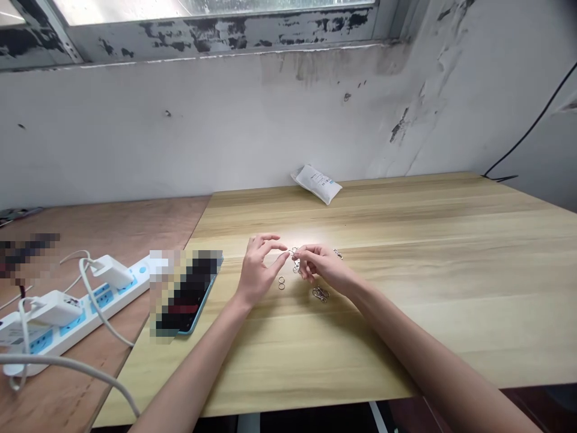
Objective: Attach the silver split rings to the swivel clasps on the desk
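Note:
My left hand [259, 264] and my right hand [321, 266] meet over the middle of a light wooden table [406, 288]. Both pinch a small metal clasp with a ring [295, 260] held between their fingertips. A loose pair of metal rings [282, 282] lies on the table just below my left fingers. Another small metal clasp [320, 293] rests under my right wrist. One more tiny metal piece [338, 254] sits behind my right hand.
A phone [192, 294] lies at the table's left edge. A white and blue power strip [76, 307] with chargers and white cables rests on the brown table to the left. A white packet [317, 183] lies by the peeling wall.

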The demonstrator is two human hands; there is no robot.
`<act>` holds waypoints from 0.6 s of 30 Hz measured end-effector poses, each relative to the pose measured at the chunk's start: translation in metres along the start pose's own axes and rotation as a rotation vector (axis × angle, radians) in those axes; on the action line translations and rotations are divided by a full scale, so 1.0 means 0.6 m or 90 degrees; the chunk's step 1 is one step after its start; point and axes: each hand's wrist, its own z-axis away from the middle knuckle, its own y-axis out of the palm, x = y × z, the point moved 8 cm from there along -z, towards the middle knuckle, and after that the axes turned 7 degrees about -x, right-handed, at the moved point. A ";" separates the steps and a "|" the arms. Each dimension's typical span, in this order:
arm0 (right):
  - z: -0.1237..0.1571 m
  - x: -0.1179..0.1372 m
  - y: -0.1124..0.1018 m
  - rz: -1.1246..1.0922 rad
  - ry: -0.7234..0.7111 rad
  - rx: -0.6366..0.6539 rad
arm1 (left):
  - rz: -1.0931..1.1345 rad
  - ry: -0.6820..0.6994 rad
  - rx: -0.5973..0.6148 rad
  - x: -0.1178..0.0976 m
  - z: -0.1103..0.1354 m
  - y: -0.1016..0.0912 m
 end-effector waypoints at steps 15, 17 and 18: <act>0.008 -0.016 0.015 -0.098 0.115 0.032 | -0.122 0.187 0.060 -0.020 0.008 0.016; 0.009 -0.014 0.014 -0.097 0.109 0.039 | -0.121 0.200 0.069 -0.022 0.009 0.018; 0.009 -0.014 0.013 -0.093 0.106 0.041 | -0.123 0.205 0.073 -0.024 0.009 0.019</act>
